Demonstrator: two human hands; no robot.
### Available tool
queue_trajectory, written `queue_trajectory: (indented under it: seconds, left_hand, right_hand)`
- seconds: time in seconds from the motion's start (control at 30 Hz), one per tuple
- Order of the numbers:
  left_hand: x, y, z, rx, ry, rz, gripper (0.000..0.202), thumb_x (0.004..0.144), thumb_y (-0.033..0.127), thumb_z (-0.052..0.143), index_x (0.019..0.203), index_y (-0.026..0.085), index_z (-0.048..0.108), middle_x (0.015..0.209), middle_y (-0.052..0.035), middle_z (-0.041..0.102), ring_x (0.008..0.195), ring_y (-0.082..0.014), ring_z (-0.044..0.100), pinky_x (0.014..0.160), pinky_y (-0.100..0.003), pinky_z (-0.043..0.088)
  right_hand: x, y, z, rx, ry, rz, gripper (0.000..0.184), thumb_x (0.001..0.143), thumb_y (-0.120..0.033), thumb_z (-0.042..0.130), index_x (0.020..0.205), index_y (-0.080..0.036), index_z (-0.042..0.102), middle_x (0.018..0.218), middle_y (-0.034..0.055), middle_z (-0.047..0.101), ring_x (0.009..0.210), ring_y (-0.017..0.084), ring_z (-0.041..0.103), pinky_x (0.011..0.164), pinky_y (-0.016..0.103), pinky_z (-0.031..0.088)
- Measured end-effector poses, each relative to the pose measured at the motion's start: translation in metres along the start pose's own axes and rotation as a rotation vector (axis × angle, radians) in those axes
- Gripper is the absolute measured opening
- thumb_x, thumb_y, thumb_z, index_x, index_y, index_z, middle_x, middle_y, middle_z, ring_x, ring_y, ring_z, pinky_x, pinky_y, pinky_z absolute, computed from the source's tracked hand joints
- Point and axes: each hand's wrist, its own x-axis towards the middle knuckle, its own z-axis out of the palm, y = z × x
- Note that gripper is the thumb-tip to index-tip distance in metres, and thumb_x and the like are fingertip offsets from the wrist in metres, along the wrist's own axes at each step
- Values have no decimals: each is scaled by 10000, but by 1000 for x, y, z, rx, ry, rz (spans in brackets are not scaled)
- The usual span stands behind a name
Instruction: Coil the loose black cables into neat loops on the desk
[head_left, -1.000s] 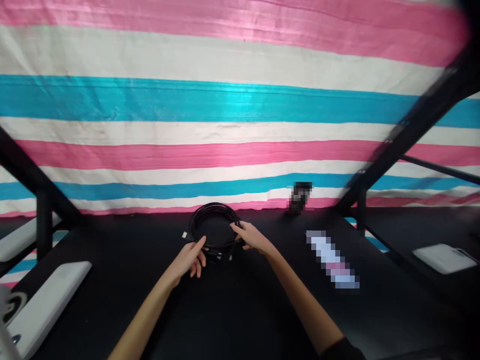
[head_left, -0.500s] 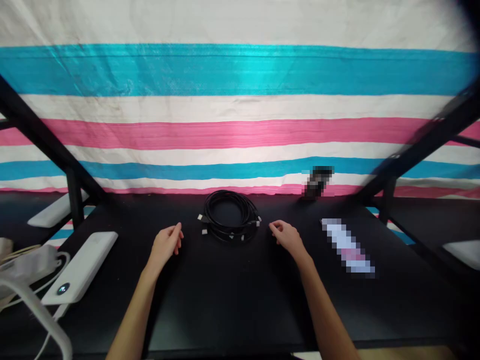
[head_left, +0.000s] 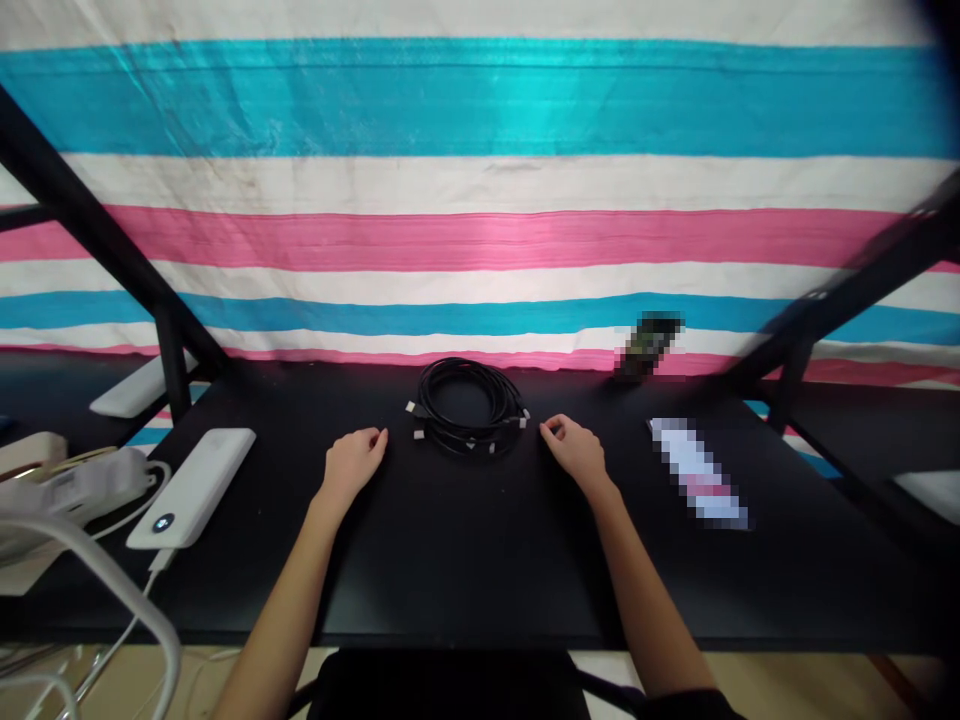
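Observation:
A coil of black cable [head_left: 469, 408] with several small white plugs lies on the black table [head_left: 465, 550] near its back edge. My left hand [head_left: 354, 462] rests on the table to the coil's left, fingers loosely curled and holding nothing. My right hand [head_left: 576, 452] rests to the coil's right in the same way, thumb and forefinger close together with nothing between them. Neither hand touches the coil.
A white power bank [head_left: 192, 486] with a lit dot lies at the table's left, wired to white cables and a power strip [head_left: 79, 485]. A blurred dark item [head_left: 648, 345] and a blurred strip [head_left: 697, 472] sit right. Black frame bars [head_left: 112, 240] slant on both sides before a striped tarp.
Both hands let go of the cable coil and moved apart, settling on the table at either side of it. The view tilted downward, showing more of the table's front edge.

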Motion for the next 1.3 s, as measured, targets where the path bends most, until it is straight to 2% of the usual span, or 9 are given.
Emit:
queue_trajectory:
  seconds: [0.47,1.3]
  left_hand:
    - [0,1,-1,43,7,15,410,889,453,284,733,214,578,809,-66,649,847,-267,607,675,-295,391]
    - [2,-2,4,45,53,31,417,898,433,295,752,194,604,804,-76,649,821,-257,612,675,-295,394]
  right_hand:
    - [1,2,0,11,-1,-54,202,858,-389,500,863,-237,633,731,4,668,726,180,616,563,244,302]
    - [3,5,3,4,10,-79,216,846,-411,514,860,-236,639,682,-1,649,659,168,603,555,245,307]
